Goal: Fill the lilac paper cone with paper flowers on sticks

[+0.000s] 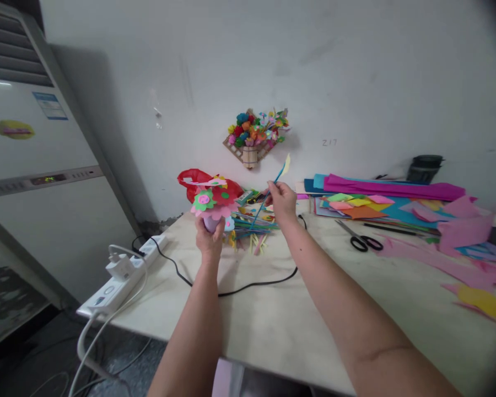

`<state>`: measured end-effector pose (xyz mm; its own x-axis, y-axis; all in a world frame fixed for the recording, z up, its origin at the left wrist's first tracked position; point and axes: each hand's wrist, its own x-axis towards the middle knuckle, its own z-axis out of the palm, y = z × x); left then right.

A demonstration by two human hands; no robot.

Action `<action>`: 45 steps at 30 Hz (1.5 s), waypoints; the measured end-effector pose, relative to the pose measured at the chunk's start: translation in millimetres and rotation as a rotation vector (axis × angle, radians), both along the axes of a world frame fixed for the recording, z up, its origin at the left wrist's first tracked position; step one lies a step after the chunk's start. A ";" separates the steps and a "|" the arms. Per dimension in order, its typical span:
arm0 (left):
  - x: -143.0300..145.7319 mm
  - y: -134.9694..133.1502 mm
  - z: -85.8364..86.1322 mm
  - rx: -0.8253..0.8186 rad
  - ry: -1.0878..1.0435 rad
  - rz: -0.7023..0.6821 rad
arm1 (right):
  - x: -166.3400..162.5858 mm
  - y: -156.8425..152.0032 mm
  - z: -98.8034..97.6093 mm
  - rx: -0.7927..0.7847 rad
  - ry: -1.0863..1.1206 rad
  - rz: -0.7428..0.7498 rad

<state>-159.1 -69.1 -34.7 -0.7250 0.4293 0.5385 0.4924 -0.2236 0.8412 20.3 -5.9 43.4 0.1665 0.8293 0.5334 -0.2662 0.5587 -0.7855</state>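
Head view: near the far left corner of the worktop (pixel 264 320), the left hand (pixel 209 238) has its grip wrapped around a lilac vase (pixel 211 224) of craft flowers (pixel 219 208), apparently steadying it upright; the right hand (pixel 282 203) pinches a blue stem (pixel 280 174), seemingly leaving its pale-yellow tip (pixel 287 164) clear. Scissors (pixel 352 234) lie apart toward the far edge.

The flowers (pixel 204 200) I hold look like dull, soft felt or foam. My bench (pixel 256 325) looks smooth, the scissors (pixel 357 238) look like metal and plastic, and the little basket (pixel 250 157) looks made of wood sticks.
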 end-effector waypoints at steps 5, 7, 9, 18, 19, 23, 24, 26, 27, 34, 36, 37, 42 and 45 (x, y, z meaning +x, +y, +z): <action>8.3 -6.5 5.7 -0.058 0.056 0.064 | 18.4 -4.0 16.2 -0.070 0.294 0.058; 10.6 -8.6 7.5 -0.064 0.072 0.078 | 25.3 -7.0 23.3 -0.100 0.363 0.073; 12.1 -9.6 8.9 -0.084 0.072 0.093 | 30.2 -10.7 29.3 -0.126 0.409 0.085; 17.9 -8.7 11.7 -0.269 0.051 0.219 | 23.8 -17.7 30.5 -0.265 0.493 0.076; 18.5 -8.7 11.8 -0.284 0.052 0.228 | 24.1 -16.7 29.8 -0.277 0.491 0.069; 18.1 -6.5 9.4 -0.286 0.038 0.242 | 29.2 -11.2 27.3 -0.312 0.490 0.032; 17.0 -5.1 7.7 -0.266 0.035 0.240 | 30.2 -10.1 26.6 -0.320 0.490 0.024; 13.9 -2.1 3.9 -0.217 0.027 0.232 | 30.9 -8.8 25.2 -0.336 0.486 0.014; 12.2 -0.7 2.0 -0.201 0.024 0.226 | 30.6 -8.5 24.6 -0.342 0.482 0.012; 12.1 -1.5 3.3 -0.269 0.100 0.201 | 30.2 -8.3 25.0 -0.347 0.496 0.016; 14.8 -3.2 5.5 -0.241 0.099 0.193 | 31.7 -8.6 26.5 -0.341 0.497 0.043; 16.0 -3.8 6.3 -0.229 0.103 0.194 | 32.5 -9.1 27.3 -0.335 0.495 0.064; 18.6 -4.8 7.1 -0.275 0.128 0.234 | 33.5 -12.2 30.0 -0.307 0.460 0.143; 19.1 -5.5 7.9 -0.312 0.115 0.225 | 32.3 -12.0 28.7 -0.283 0.443 0.165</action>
<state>-140.0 -74.7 -26.8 -0.7622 0.4223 0.4907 0.5948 0.1578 0.7882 52.6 -17.9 72.1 0.1796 0.9644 0.1943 -0.6717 0.2645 -0.6920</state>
